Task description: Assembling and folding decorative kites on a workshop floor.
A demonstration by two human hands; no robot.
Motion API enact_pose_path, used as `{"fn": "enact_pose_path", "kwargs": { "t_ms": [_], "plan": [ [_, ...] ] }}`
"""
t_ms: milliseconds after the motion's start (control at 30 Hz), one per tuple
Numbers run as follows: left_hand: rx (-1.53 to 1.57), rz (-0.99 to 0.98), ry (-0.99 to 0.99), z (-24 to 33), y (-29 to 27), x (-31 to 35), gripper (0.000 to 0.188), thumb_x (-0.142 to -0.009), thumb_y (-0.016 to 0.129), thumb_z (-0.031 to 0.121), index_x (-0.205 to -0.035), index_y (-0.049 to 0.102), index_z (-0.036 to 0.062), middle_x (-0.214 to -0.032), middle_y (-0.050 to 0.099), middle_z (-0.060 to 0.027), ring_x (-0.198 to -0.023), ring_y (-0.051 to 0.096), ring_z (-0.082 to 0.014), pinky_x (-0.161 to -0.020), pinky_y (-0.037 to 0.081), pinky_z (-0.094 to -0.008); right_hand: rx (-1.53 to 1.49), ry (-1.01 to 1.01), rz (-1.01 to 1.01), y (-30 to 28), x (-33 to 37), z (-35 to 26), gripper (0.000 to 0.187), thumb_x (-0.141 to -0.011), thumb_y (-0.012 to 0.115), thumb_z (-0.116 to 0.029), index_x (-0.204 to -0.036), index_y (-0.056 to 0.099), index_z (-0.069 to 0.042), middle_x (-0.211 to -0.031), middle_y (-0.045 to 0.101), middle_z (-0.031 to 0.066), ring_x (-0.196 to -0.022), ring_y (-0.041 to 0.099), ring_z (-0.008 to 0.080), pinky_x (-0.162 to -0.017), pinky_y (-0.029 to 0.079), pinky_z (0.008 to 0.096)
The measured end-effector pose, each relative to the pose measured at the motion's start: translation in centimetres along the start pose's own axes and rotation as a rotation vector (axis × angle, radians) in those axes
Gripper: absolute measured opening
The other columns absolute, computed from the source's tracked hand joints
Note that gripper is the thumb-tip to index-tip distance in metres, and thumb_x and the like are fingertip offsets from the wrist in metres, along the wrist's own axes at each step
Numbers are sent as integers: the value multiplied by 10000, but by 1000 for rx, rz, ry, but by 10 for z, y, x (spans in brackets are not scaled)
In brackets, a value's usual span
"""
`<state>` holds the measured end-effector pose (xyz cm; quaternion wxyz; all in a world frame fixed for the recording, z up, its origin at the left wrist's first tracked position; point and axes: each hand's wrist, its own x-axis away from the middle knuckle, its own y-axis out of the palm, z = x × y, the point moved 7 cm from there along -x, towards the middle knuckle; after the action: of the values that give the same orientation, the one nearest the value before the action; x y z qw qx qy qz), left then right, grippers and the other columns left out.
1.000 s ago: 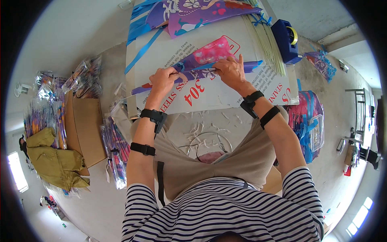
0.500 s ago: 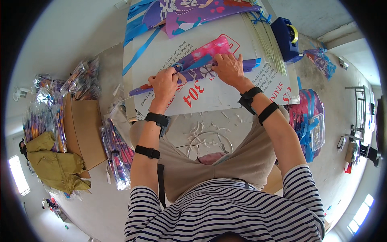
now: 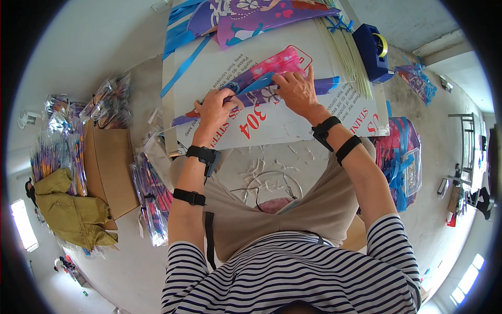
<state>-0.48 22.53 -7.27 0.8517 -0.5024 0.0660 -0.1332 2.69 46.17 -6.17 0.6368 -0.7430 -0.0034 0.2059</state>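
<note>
A purple, pink and blue printed kite [image 3: 253,98], rolled into a long narrow bundle, lies slantwise across the white printed board [image 3: 282,124]. Its pink part spreads out on the far side, and a thin pale rod end sticks out at the right. My left hand [image 3: 213,109] is closed on the bundle's left half, thumb and fingers pinching the sheet. Farther right, my right hand [image 3: 298,94] grips the roll with bent fingers, its outer edge raised. The sheet under both palms is hidden.
Flat printed kites [image 3: 272,20] and blue ribbons [image 3: 184,67] lie at the far edge. Pale thin rods [image 3: 349,62] and a dark blue tape dispenser [image 3: 372,55] are at the right. Left of the board are a cardboard box [image 3: 111,167] and bagged kites [image 3: 151,196].
Both hands stay on the kite. The right fingers have curled in more, and the left fingertips have shifted slightly on the sheet. The blue strip between the hands has moved a little.
</note>
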Motion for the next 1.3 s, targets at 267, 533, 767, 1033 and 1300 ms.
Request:
{"fn": "enact_pose_path", "kwargs": {
  "t_ms": [267, 533, 767, 1033, 1300],
  "plan": [
    [-137, 74, 147, 22, -6, -4, 183, -826, 782, 245, -965, 740, 134, -1003, 614, -45, -1103, 595, -277, -982, 321, -669, 18, 19, 65, 1, 5, 0, 303, -806, 809, -254, -1025, 643, -125, -970, 622, 24, -1023, 638, 244, -1119, 275, 758],
    [35, -113, 90, 50, 16, -34, 212, -802, 793, 255, -937, 769, 93, -914, 669, -61, -965, 644, -295, -872, 376, -539, 43, -25, 129, -3, 10, -5, 273, -813, 785, -261, -975, 615, -123, -928, 583, 20, -980, 630, 232, -1127, 273, 751],
    [254, -70, 121, 45, 23, -31, 156, -805, 789, 223, -910, 781, 107, -891, 668, -47, -905, 651, -272, -866, 379, -471, 77, -60, 160, -4, 14, -8, 241, -807, 765, -237, -948, 611, -118, -1007, 543, 45, -1083, 569, 243, -1172, 254, 708],
    [212, -74, 129, 45, 27, -35, 188, -805, 794, 136, -941, 751, 13, -906, 675, -98, -829, 668, -236, -763, 496, -359, 110, -137, 226, -9, 15, -14, 169, -784, 703, -165, -933, 650, -106, -1142, 566, 52, -1180, 541, 250, -1191, 228, 715],
    [266, -129, 0, 34, 38, -38, 95, -819, 777, 180, -888, 773, 115, -898, 738, -47, -883, 676, -238, -831, 306, -455, 162, -190, 208, -9, 17, -20, 161, -775, 696, -147, -925, 667, -98, -1293, 566, 46, -1257, 517, 270, -1188, 218, 739]
  ]
}}
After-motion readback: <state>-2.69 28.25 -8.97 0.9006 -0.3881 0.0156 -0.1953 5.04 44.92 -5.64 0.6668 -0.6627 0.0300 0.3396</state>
